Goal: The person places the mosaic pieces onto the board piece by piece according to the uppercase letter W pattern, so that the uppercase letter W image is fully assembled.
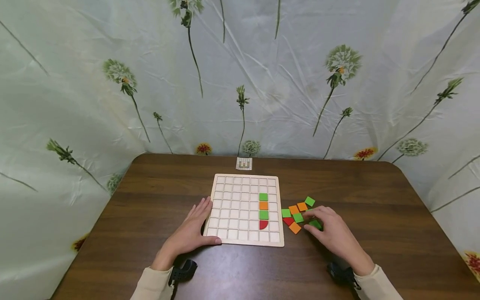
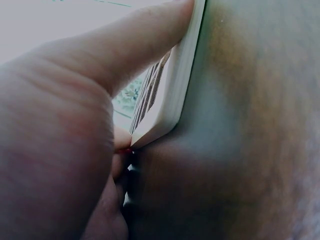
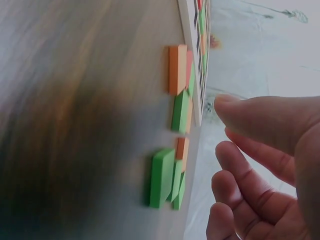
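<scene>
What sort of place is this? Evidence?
Likely an indoor tabletop activity or recording setup: a brown wood-grain table, a pale creased flower-printed sheet behind it, and a pale wooden grid board with small flat green, orange and red tiles.

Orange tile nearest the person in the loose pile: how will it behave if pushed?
The orange tile is probably stiff: its edges look straight. Lying flat with square corners, it should slide rather than roll. Pushed forward, it would likely nudge the red piece close beside it.
</scene>
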Tool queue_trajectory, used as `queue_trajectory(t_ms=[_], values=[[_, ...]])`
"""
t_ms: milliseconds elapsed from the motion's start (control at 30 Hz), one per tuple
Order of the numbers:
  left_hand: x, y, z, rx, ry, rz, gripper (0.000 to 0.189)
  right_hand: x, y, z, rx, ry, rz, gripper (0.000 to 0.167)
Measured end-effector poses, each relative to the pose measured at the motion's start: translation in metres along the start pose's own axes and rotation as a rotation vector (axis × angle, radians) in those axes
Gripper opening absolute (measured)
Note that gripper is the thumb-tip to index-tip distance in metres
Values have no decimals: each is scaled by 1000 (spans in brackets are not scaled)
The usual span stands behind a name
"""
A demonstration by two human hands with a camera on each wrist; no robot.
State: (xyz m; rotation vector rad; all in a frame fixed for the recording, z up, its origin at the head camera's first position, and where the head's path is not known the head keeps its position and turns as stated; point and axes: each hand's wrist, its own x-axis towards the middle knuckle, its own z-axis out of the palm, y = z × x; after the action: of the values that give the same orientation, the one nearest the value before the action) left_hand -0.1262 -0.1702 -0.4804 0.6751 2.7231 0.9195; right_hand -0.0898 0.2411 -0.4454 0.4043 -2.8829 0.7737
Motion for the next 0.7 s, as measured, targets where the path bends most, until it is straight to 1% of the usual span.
queue_trajectory(t_ms=[167,400,700], values=[[0,0,-1,8,1,1,122,-2,8,-3,-8,0,20,29],[0,0,-1,4,-2,-4,121,-5,15,-5,-18,-71,83,31],[0,0,0,1,-4,-4,121,-6,20,-6,-25,-119,89,33]])
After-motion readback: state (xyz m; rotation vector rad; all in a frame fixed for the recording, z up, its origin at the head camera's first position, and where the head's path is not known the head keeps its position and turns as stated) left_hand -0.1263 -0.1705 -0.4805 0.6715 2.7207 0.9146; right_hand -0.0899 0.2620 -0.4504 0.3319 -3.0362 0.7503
